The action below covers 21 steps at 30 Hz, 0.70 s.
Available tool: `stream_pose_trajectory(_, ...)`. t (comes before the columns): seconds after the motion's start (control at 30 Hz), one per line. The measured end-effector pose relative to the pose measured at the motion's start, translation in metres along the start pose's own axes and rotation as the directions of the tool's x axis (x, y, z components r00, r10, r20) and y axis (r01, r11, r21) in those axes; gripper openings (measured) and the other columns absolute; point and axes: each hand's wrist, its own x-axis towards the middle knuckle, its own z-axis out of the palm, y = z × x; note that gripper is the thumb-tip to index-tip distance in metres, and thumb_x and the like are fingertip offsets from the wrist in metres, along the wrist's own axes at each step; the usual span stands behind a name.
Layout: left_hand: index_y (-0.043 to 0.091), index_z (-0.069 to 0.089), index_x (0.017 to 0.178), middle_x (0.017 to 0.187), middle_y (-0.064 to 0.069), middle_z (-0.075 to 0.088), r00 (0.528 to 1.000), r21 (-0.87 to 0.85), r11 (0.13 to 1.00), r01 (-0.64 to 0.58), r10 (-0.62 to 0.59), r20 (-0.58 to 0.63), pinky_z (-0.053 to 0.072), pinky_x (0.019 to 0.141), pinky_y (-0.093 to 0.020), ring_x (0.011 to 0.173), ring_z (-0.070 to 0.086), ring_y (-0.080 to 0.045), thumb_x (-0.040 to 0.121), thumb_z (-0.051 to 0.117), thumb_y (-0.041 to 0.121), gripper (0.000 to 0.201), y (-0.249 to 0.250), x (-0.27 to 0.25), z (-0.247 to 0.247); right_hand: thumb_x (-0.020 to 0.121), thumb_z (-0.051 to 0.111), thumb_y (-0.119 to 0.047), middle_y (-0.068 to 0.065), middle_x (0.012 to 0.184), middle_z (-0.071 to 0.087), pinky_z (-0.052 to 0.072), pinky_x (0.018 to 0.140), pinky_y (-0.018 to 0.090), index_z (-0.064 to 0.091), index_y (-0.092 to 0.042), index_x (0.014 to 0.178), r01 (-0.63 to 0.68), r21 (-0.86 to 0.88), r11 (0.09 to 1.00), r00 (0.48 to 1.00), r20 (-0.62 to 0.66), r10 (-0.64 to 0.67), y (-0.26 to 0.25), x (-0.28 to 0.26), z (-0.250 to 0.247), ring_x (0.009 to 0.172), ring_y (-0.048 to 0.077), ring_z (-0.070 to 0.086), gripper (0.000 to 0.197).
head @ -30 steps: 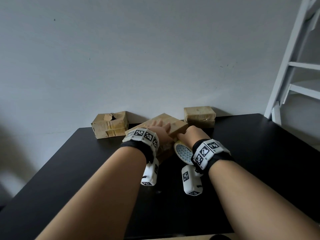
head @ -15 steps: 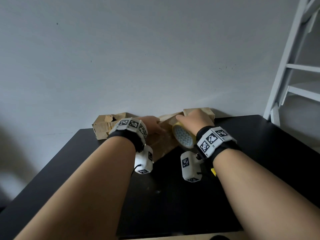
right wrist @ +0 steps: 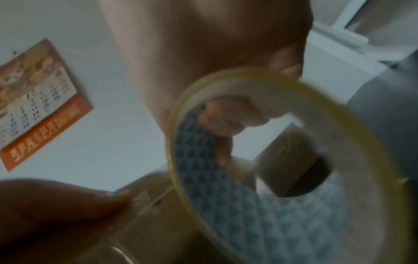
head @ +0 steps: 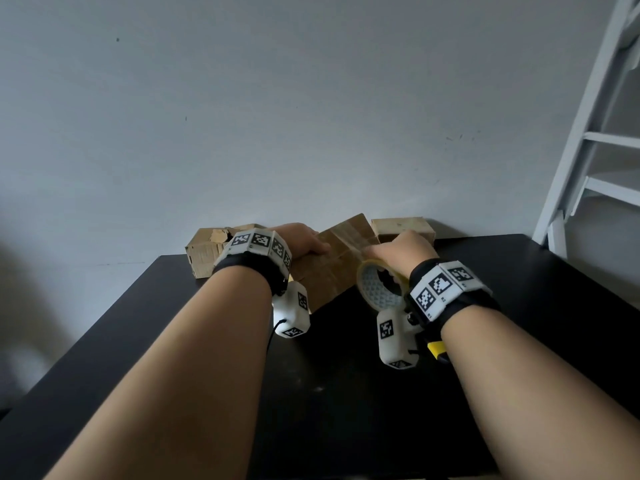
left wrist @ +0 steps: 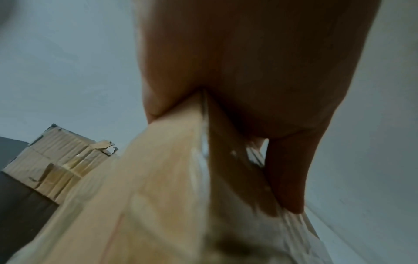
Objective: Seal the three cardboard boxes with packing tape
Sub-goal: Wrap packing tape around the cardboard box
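Three brown cardboard boxes stand at the table's far edge by the wall. The middle box (head: pixel 341 261) is tipped up on edge, and my left hand (head: pixel 301 240) grips its left top corner; up close the thumb (left wrist: pixel 287 178) lies against the middle box (left wrist: pixel 158 187). My right hand (head: pixel 398 249) holds the tape roll (head: pixel 379 289) against that box's right side. Its fingers (right wrist: pixel 226 116) hook through the core of the tape roll (right wrist: pixel 282 205), and a thin strand of tape runs from the roll to the thumb (right wrist: pixel 56 205). The torn left box (head: pixel 207 254) and the right box (head: pixel 401 228) stand untouched.
The black table (head: pixel 346 393) reaches toward me. A yellow-tipped object (head: pixel 436 349) lies under my right wrist. A white ladder-like frame (head: pixel 588 150) stands at the right. A calendar (right wrist: pixel 34 103) hangs on the wall.
Both hands have moved toward the wall. The middle box, flat a second ago, is tipped up on edge, and the tape roll has risen with my right hand.
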Motion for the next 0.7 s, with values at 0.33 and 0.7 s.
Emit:
stream_pose_trajectory(0.33, 0.005, 0.07, 0.106, 0.107, -0.012, 0.07, 0.999, -0.12, 0.992, 0.037, -0.033, 0.031, 0.045, 0.101, -0.046, 0.105, 0.065, -0.03, 0.088, 0.064, 0.038, 0.037, 0.003, 0.007, -0.004, 0.072, 0.069, -0.041, 0.006, 0.06, 0.065, 0.05, 0.061, 0.033, 0.062, -0.01, 0.061, 0.041, 0.1, 0.994, 0.994, -0.11, -0.03, 0.006, 0.001, -0.008, 0.062, 0.026, 0.065, 0.033)
stream_pose_trajectory(0.7, 0.013, 0.052, 0.133, 0.133, -0.007, 0.055, 0.989, 0.231, 0.973, 0.015, 0.02, -0.148, 0.038, 0.098, -0.034, 0.122, 0.05, -0.027, 0.097, 0.048, 0.033, 0.042, 0.002, 0.004, -0.007, 0.085, 0.061, -0.041, 0.001, 0.047, 0.039, 0.033, 0.057, 0.03, 0.045, -0.012, 0.058, 0.148, 0.219, 0.964, 0.971, -0.215, -0.1, -0.011, -0.004, -0.006, 0.051, 0.021, 0.04, 0.043)
